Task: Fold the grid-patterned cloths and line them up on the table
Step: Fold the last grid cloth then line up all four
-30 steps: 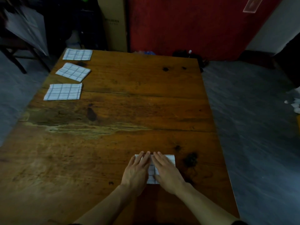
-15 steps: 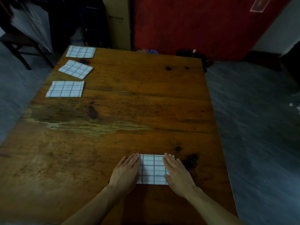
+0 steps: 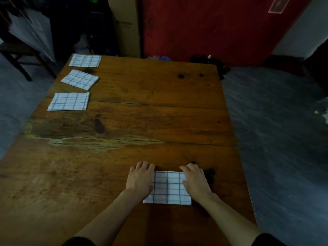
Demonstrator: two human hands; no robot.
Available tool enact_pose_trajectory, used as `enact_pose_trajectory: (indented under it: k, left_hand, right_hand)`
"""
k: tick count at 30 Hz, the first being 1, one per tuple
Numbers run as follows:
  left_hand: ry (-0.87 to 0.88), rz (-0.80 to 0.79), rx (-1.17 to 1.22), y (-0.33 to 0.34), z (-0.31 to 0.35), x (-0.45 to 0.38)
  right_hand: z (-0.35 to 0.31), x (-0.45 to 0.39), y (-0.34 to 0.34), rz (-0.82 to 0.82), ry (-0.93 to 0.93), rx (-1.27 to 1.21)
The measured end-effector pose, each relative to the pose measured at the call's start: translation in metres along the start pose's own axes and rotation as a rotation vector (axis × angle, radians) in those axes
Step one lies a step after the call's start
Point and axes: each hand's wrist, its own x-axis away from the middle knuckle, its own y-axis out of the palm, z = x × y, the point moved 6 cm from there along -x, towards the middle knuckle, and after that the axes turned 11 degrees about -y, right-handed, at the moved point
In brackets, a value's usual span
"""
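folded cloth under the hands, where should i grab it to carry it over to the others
Pinch the cloth at its two short side edges, coming in from left and right, where the left hand and right hand already rest. It lies flat on the table, so probably slide fingertips under those edges to keep the layers together.

A worn wooden surface carries four folded grid-patterned cloths. Three sit in a column along its edge at 10 to 11 o'clock: far cloth, tilted middle cloth, near cloth. The fourth cloth lies at 5 o'clock.
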Motion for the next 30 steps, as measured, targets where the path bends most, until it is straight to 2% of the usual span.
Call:
enact_pose_trajectory:
  k: [9, 16, 23, 30]
  left_hand:
    - [0.029, -0.052, -0.020, -0.002, 0.006, -0.010]
    - [0.088, -0.053, 0.097, -0.009, 0.006, -0.009]
    - [0.143, 0.013, 0.261, -0.042, -0.003, -0.008]
    - [0.231, 0.210, 0.471, -0.081, -0.010, 0.000]
  right_hand:
    - [0.001, -0.004, -0.004, 0.054, 0.035, -0.110]
    - [-0.004, -0.003, -0.019, 0.093, 0.034, -0.373]
    - [-0.012, 0.001, -0.055, 0.212, -0.009, -0.385]
    - [-0.015, 0.023, -0.092, 0.339, -0.035, -0.342]
